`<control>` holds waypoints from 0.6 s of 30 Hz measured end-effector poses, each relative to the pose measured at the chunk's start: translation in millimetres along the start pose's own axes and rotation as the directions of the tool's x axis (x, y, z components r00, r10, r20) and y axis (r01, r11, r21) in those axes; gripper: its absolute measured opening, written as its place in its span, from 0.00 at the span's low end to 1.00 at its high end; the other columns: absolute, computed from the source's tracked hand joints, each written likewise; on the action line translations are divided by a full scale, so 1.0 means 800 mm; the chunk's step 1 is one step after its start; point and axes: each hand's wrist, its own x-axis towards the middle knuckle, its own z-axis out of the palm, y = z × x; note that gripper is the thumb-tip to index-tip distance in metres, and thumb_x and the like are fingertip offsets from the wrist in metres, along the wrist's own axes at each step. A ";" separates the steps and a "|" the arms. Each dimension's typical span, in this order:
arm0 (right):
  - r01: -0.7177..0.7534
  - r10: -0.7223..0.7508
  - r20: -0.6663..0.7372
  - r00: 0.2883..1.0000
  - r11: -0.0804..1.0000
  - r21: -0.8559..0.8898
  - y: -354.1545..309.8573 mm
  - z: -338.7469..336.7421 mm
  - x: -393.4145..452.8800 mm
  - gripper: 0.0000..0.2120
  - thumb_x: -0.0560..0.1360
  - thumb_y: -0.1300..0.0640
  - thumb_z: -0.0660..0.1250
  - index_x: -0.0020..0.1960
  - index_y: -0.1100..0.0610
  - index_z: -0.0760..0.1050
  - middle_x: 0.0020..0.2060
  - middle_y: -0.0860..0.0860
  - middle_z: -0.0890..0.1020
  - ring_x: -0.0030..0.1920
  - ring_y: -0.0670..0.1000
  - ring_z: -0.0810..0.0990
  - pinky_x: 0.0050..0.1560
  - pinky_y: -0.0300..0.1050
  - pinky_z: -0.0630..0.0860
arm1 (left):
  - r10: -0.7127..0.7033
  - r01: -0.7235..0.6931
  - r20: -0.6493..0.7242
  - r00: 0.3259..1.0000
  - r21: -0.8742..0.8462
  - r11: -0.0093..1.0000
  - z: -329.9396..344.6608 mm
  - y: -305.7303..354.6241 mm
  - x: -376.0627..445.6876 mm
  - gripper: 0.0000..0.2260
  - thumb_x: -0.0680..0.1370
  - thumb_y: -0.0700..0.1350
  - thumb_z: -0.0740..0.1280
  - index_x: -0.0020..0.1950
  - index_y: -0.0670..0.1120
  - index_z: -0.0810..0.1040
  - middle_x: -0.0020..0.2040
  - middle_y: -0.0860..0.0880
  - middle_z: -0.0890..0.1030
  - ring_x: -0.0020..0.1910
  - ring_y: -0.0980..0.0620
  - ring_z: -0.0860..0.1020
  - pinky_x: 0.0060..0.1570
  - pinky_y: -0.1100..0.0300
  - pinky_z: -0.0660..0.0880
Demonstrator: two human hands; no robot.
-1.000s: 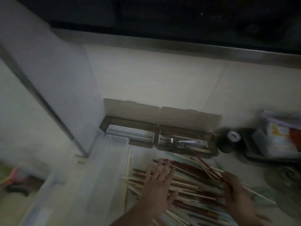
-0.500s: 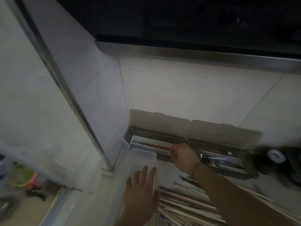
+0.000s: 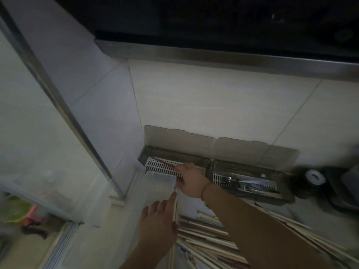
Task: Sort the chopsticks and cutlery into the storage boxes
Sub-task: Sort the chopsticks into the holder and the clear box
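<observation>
The right hand (image 3: 191, 180) pinches a dark red chopstick (image 3: 165, 163) over the left storage box (image 3: 155, 166) (frame centre); the left hand (image 3: 158, 220) lies flat, its fingers pressed together.

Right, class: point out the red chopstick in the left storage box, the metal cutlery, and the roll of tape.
red chopstick (image 3: 165, 163), head view, mid-shaft over the white grid.
metal cutlery (image 3: 236, 180), head view, the shiny handles.
roll of tape (image 3: 315, 176), head view, its white face.

Two storage boxes sit side by side against the wall, lids leaning back on it. The left box (image 3: 174, 167) has a chopstick (image 3: 165, 164) lying in it. The right box (image 3: 246, 181) holds cutlery (image 3: 239, 181). In front of them lies a pile of chopsticks (image 3: 209, 239). A clear bin (image 3: 147, 191) stands left of the pile, in front of the left box.
</observation>
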 end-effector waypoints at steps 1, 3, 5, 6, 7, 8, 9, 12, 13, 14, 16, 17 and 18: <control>0.018 -0.017 0.034 0.999 1.000 -0.023 0.001 0.003 -0.001 0.24 0.77 0.54 0.62 0.72 0.60 0.65 0.66 0.59 0.72 0.67 0.59 0.66 0.67 0.49 0.65 | -0.001 0.001 -0.003 1.000 0.003 1.000 -0.001 0.000 -0.001 0.39 0.72 0.57 0.59 0.78 0.58 0.42 0.69 0.57 0.68 0.68 0.52 0.66 0.68 0.49 0.62; 0.074 -0.062 0.062 0.996 0.975 -0.212 0.009 0.010 -0.006 0.26 0.77 0.53 0.62 0.73 0.57 0.64 0.69 0.56 0.69 0.71 0.58 0.62 0.72 0.53 0.58 | 0.000 0.000 -0.008 1.000 0.014 1.000 -0.004 0.000 -0.002 0.39 0.72 0.57 0.59 0.78 0.58 0.42 0.68 0.57 0.69 0.67 0.52 0.66 0.67 0.49 0.62; 0.071 -0.068 0.021 0.997 0.924 -0.376 0.019 0.016 -0.015 0.25 0.77 0.50 0.61 0.73 0.54 0.63 0.72 0.53 0.66 0.74 0.58 0.56 0.74 0.60 0.49 | -0.003 0.003 -0.007 1.000 0.015 1.000 -0.005 -0.001 -0.002 0.39 0.72 0.57 0.59 0.78 0.58 0.41 0.67 0.58 0.69 0.67 0.53 0.66 0.67 0.50 0.62; 0.061 -0.065 0.006 0.998 0.897 -0.437 0.025 0.017 -0.020 0.25 0.78 0.48 0.59 0.73 0.53 0.63 0.73 0.53 0.65 0.75 0.59 0.54 0.74 0.63 0.46 | -0.004 0.004 -0.005 1.000 0.017 1.000 -0.005 -0.001 -0.002 0.39 0.72 0.57 0.59 0.77 0.58 0.41 0.67 0.58 0.69 0.66 0.52 0.66 0.67 0.50 0.62; 0.056 -0.059 0.009 0.998 0.867 -0.495 0.030 0.016 -0.024 0.25 0.78 0.45 0.58 0.73 0.53 0.63 0.73 0.53 0.64 0.75 0.59 0.53 0.73 0.64 0.44 | -0.006 0.006 0.000 1.000 0.019 1.000 -0.005 0.000 -0.003 0.39 0.72 0.57 0.59 0.78 0.58 0.40 0.67 0.57 0.68 0.66 0.52 0.66 0.67 0.50 0.62; 0.046 -0.043 0.018 0.999 0.840 -0.540 0.036 0.015 -0.027 0.26 0.78 0.43 0.57 0.73 0.53 0.62 0.73 0.53 0.64 0.75 0.60 0.52 0.73 0.66 0.43 | -0.008 0.008 0.006 1.000 0.020 1.000 -0.006 -0.001 -0.003 0.39 0.72 0.57 0.59 0.78 0.58 0.40 0.67 0.57 0.68 0.67 0.52 0.66 0.67 0.50 0.62; 0.027 -0.022 0.017 1.000 0.826 -0.563 0.041 0.012 -0.030 0.28 0.78 0.42 0.57 0.73 0.54 0.62 0.73 0.53 0.63 0.75 0.60 0.51 0.73 0.66 0.42 | -0.010 0.010 0.010 1.000 0.018 1.000 -0.006 0.000 -0.003 0.39 0.73 0.57 0.59 0.78 0.57 0.40 0.67 0.57 0.69 0.66 0.52 0.66 0.67 0.50 0.62; 0.026 -0.023 0.011 1.000 0.862 -0.506 0.050 0.006 -0.033 0.29 0.77 0.44 0.59 0.75 0.52 0.60 0.75 0.50 0.61 0.76 0.58 0.49 0.73 0.65 0.41 | -0.010 0.010 0.010 1.000 0.024 1.000 -0.007 0.002 -0.003 0.39 0.73 0.56 0.59 0.78 0.57 0.40 0.67 0.57 0.69 0.66 0.52 0.67 0.67 0.50 0.63; 0.074 -0.071 0.025 0.997 0.871 -0.486 0.051 0.006 -0.031 0.29 0.77 0.45 0.59 0.75 0.52 0.59 0.75 0.50 0.60 0.77 0.57 0.49 0.73 0.64 0.40 | -0.011 0.011 0.013 1.000 0.023 1.000 -0.007 0.003 -0.003 0.39 0.73 0.56 0.59 0.78 0.57 0.40 0.67 0.57 0.69 0.66 0.52 0.67 0.67 0.50 0.63; 0.129 -0.122 0.045 0.991 0.872 -0.473 0.050 0.007 -0.028 0.29 0.77 0.46 0.60 0.76 0.51 0.58 0.76 0.49 0.59 0.77 0.56 0.48 0.73 0.63 0.40 | -0.013 0.013 0.014 1.000 0.021 1.000 -0.007 0.003 -0.002 0.39 0.72 0.56 0.59 0.78 0.58 0.40 0.67 0.57 0.69 0.66 0.52 0.67 0.67 0.50 0.63; 0.198 -0.176 0.091 0.980 0.870 -0.452 0.047 0.007 -0.020 0.31 0.76 0.44 0.60 0.76 0.50 0.57 0.76 0.49 0.57 0.77 0.55 0.45 0.74 0.62 0.39 | -0.016 0.016 0.009 1.000 0.017 1.000 -0.007 0.001 -0.002 0.39 0.72 0.56 0.59 0.77 0.58 0.40 0.66 0.57 0.70 0.66 0.52 0.67 0.66 0.51 0.64; 0.199 -0.169 0.107 0.980 0.878 -0.436 0.046 0.006 -0.016 0.31 0.76 0.43 0.60 0.76 0.48 0.57 0.77 0.48 0.56 0.77 0.55 0.44 0.74 0.63 0.39 | -0.015 0.015 0.009 1.000 0.017 1.000 -0.007 0.001 -0.003 0.39 0.72 0.56 0.59 0.77 0.59 0.40 0.66 0.58 0.70 0.65 0.53 0.68 0.66 0.51 0.64; 0.179 -0.147 0.108 0.983 0.893 -0.413 0.045 0.005 -0.013 0.30 0.76 0.43 0.60 0.75 0.47 0.59 0.77 0.48 0.55 0.77 0.55 0.44 0.74 0.63 0.39 | -0.014 0.014 0.008 1.000 0.018 1.000 -0.007 0.000 -0.003 0.39 0.72 0.57 0.59 0.77 0.59 0.40 0.65 0.58 0.70 0.65 0.52 0.68 0.66 0.51 0.64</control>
